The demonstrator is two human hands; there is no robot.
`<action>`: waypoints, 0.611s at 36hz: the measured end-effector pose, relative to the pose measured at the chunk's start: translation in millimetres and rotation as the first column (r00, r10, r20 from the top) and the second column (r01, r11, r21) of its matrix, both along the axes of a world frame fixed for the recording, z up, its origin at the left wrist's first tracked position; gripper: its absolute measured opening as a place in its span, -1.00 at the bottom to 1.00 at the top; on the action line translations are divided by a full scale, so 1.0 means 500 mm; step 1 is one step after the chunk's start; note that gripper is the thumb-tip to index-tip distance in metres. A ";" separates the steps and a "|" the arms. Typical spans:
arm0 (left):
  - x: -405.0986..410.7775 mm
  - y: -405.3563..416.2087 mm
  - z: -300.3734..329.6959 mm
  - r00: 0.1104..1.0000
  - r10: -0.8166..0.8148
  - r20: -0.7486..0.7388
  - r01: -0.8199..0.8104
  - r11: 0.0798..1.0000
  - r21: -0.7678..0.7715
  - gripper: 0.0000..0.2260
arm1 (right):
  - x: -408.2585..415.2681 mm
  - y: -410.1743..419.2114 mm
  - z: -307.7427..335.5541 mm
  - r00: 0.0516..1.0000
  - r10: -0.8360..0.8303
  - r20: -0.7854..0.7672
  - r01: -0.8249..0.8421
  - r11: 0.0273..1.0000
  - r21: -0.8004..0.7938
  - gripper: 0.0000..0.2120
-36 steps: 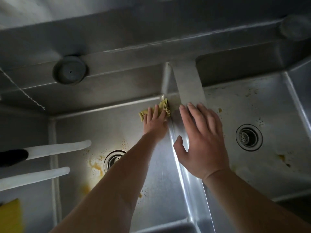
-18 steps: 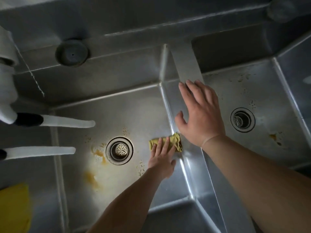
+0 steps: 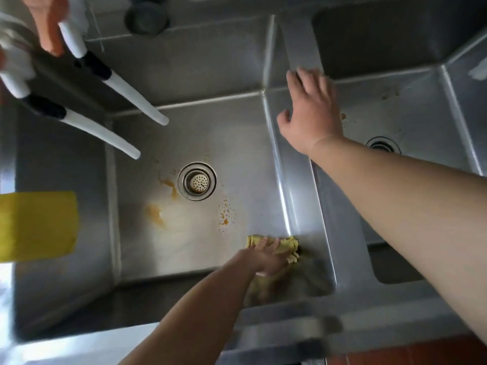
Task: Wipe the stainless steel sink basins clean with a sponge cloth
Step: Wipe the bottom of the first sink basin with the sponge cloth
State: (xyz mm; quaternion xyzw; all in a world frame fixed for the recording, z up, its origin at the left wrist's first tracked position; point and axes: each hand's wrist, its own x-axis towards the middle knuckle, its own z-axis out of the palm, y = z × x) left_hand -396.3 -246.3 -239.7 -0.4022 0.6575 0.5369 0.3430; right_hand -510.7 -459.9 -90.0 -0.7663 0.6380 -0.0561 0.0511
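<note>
My left hand (image 3: 266,255) presses a crumpled yellow sponge cloth (image 3: 287,245) flat onto the floor of the left steel basin (image 3: 200,133), in its near right corner against the divider wall. Orange stains (image 3: 155,214) and speckles (image 3: 225,214) lie on the basin floor around the round drain strainer (image 3: 197,181). My right hand (image 3: 313,111) rests with spread fingers on the steel divider (image 3: 303,180) between the basins. The right basin (image 3: 411,111) shows a few small stains and its own drain (image 3: 382,144), partly hidden by my right forearm.
Two white rods with black bands (image 3: 126,98) reach over the left basin from the top left, where another person's hand (image 3: 47,22) shows. A yellow sponge (image 3: 37,225) lies on the left ledge. A dark round cap (image 3: 146,14) sits on the back ledge.
My left hand slid the cloth along the divider wall from the basin's far corner to its near corner. My right hand stayed on the divider. The camera view tilted toward the near rim.
</note>
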 end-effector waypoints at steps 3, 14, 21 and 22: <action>0.013 -0.031 0.040 0.976 0.218 0.005 -0.217 0.969 0.119 -0.42 | 0.006 0.019 0.005 0.999 -0.001 -0.047 0.003 0.999 0.046 -0.33; 0.318 -0.031 0.052 0.668 0.740 0.077 -0.626 0.615 -0.479 -0.40 | 0.088 0.319 -0.079 0.982 0.145 0.120 -0.180 0.536 0.825 -0.62; 0.426 0.022 -0.029 0.746 0.619 0.245 -0.404 0.714 -0.572 -0.28 | 0.093 0.380 -0.215 0.923 0.364 -0.124 -0.012 0.348 0.937 -0.61; 0.421 0.021 -0.035 0.748 0.622 0.232 -0.419 0.714 -0.562 -0.27 | 0.094 0.385 -0.230 0.914 0.383 -0.134 -0.010 0.351 0.936 -0.61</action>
